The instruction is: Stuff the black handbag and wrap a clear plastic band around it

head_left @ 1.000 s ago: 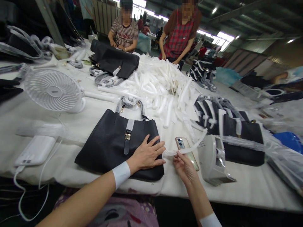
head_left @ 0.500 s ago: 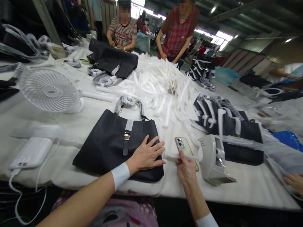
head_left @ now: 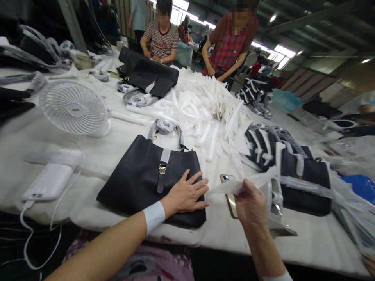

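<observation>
A black handbag (head_left: 129, 175) lies flat at the table's front edge, its clasp facing up and its handles wrapped in clear film. My left hand (head_left: 187, 195) rests on the bag's right side, palm down with fingers spread. Between the fingertips of my right hand (head_left: 253, 203) is a thin white wrapping strip (head_left: 221, 187). It stretches left toward the bag's edge and also rises to the right behind the hand. Partly covered by strip and hand, a phone (head_left: 232, 205) lies on the table. Just right of that hand stands a grey tape dispenser (head_left: 275, 220), partly hidden.
A white fan (head_left: 74, 109) and a power bank (head_left: 48, 181) with a cable lie to the left. White wrapping strips (head_left: 202, 97) are heaped behind the bag. More black bags (head_left: 307, 183) stand at right. Two people (head_left: 162, 43) work across the table.
My right hand has lifted and moved right, pulling the white strip up past the phone toward the dispenser. My left hand stays on the handbag. The whole view has shifted slightly.
</observation>
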Demonstrator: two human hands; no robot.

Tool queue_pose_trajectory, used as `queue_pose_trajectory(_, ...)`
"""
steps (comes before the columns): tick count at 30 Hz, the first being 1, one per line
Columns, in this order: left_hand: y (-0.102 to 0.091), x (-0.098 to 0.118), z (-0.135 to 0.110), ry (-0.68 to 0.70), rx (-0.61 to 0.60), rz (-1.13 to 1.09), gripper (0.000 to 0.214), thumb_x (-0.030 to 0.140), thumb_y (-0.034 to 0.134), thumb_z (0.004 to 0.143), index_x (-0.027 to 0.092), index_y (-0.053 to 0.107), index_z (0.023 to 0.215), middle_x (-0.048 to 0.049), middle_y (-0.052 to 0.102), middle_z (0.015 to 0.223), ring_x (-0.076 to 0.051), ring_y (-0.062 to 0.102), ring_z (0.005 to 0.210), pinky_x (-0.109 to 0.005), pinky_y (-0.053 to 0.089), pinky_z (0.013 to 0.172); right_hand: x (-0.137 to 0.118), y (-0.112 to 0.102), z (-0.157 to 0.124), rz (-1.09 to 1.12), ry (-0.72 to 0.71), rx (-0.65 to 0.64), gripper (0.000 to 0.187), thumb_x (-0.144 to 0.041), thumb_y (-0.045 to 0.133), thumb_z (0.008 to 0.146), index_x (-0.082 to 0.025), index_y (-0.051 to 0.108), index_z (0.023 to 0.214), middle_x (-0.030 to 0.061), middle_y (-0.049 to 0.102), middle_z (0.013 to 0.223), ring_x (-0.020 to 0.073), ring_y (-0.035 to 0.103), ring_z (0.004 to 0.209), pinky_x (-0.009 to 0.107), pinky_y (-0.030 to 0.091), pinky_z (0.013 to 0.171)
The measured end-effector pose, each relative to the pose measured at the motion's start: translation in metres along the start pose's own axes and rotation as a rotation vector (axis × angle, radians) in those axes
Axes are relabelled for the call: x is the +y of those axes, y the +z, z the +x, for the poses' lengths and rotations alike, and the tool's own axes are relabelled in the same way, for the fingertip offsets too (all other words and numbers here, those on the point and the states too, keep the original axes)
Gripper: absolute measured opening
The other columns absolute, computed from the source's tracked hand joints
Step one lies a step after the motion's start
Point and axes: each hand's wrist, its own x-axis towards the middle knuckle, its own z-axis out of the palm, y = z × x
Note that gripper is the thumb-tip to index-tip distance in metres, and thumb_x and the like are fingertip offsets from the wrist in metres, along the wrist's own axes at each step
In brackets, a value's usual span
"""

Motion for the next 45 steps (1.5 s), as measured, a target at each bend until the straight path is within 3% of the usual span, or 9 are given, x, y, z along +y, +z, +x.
queue_pose_trajectory(6, -0.002, -0.001, 0.000, 0.001, 0.018, -0.038, 0.051, 0.059, 0.036, 0.098, 0.021, 0.055, 0.126, -0.0061, 0.048, 0.146, -0.032, 0.031, 0.141, -0.061, 0.027, 0.111, -0.019, 0.042, -0.016, -0.227, -0.087, -0.168, 0.038, -0.036, 0.088, 0.054, -0.018, 0.055, 0.059, -0.0057, 0.049, 0.050, 0.0080, 0.043, 0.040, 0.018, 0.029, 0.029)
queue_pose_trajectory(12, -0.004, -0.003, 0.000, 0.001, 0.045, -0.048, 0.051, 0.059, 0.039, 0.098, 0.020, 0.057, 0.125, -0.0102, 0.054, 0.135, -0.032, 0.034, 0.139, -0.061, 0.028, 0.111, -0.028, 0.075, -0.027, -0.586, -0.203, -0.569, 0.037, -0.048, 0.078, 0.074, -0.016, 0.063, 0.061, -0.0010, 0.054, 0.052, 0.0105, 0.048, 0.044, 0.021, 0.038, 0.036)
queue_pose_trajectory(21, 0.002, -0.004, 0.000, 0.028, 0.089, 0.017, 0.051, 0.061, 0.042, 0.096, 0.017, 0.064, 0.112, -0.0104, 0.062, 0.121, -0.032, 0.045, 0.129, -0.059, 0.028, 0.111, -0.050, 0.123, -0.051, -0.764, -0.151, -0.851, 0.034, -0.050, 0.074, 0.075, -0.016, 0.071, 0.073, 0.0001, 0.061, 0.059, 0.0103, 0.049, 0.052, 0.023, 0.040, 0.049)
queue_pose_trajectory(25, -0.011, 0.002, -0.002, 0.025, 0.082, 0.121, 0.057, 0.061, 0.047, 0.094, 0.013, 0.059, 0.122, -0.0132, 0.059, 0.128, -0.028, 0.050, 0.124, -0.045, 0.037, 0.106, -0.038, 0.141, -0.055, -0.814, -0.155, -0.867, 0.041, -0.055, 0.072, 0.074, -0.015, 0.065, 0.067, 0.0000, 0.058, 0.054, 0.0109, 0.050, 0.049, 0.023, 0.040, 0.047)
queue_pose_trajectory(29, -0.046, 0.008, -0.028, 0.004, 0.068, 0.194, 0.048, 0.050, 0.056, 0.094, 0.012, 0.058, 0.123, -0.0127, 0.060, 0.126, -0.025, 0.053, 0.121, -0.040, 0.038, 0.105, -0.021, 0.153, -0.059, -0.901, -0.144, -0.886, 0.042, -0.056, 0.069, 0.075, -0.016, 0.062, 0.064, 0.0037, 0.063, 0.055, 0.0153, 0.059, 0.050, 0.026, 0.049, 0.049)
queue_pose_trajectory(33, -0.073, -0.005, -0.074, -0.254, 0.081, 0.250, 0.045, 0.044, 0.052, 0.097, 0.012, 0.053, 0.129, -0.0141, 0.055, 0.134, -0.029, 0.045, 0.131, -0.044, 0.033, 0.109, -0.005, 0.162, -0.061, -0.960, -0.129, -0.984, 0.039, -0.054, 0.065, 0.078, -0.017, 0.061, 0.068, 0.0056, 0.067, 0.061, 0.0193, 0.064, 0.053, 0.028, 0.053, 0.051)
queue_pose_trajectory(36, -0.071, -0.022, -0.106, -0.413, 0.042, 0.257, 0.054, 0.046, 0.048, 0.098, 0.009, 0.045, 0.138, -0.0162, 0.051, 0.141, -0.030, 0.040, 0.136, -0.049, 0.027, 0.114, 0.007, 0.168, -0.063, -1.057, -0.264, -1.111, 0.033, -0.047, 0.056, 0.087, -0.019, 0.056, 0.068, 0.0024, 0.063, 0.057, 0.0165, 0.061, 0.050, 0.025, 0.046, 0.049)
queue_pose_trajectory(41, -0.052, -0.034, -0.124, -0.388, 0.041, 0.156, 0.045, 0.040, 0.050, 0.097, 0.009, 0.053, 0.130, -0.0145, 0.058, 0.132, -0.028, 0.046, 0.132, -0.045, 0.028, 0.115, 0.037, 0.181, -0.069, -1.388, -0.797, -1.249, 0.020, -0.025, 0.051, 0.087, -0.021, 0.047, 0.068, -0.0029, 0.047, 0.050, 0.0119, 0.046, 0.045, 0.026, 0.021, 0.047)
queue_pose_trajectory(45, -0.046, -0.037, -0.122, -0.419, 0.113, 0.016, 0.038, 0.034, 0.054, 0.096, 0.012, 0.056, 0.126, -0.0130, 0.063, 0.124, -0.028, 0.051, 0.125, -0.043, 0.037, 0.111, 0.072, 0.186, -0.072, -1.355, -0.777, -1.346, 0.019, -0.022, 0.048, 0.089, -0.022, 0.044, 0.070, -0.0039, 0.044, 0.052, 0.0112, 0.041, 0.046, 0.025, 0.021, 0.049)
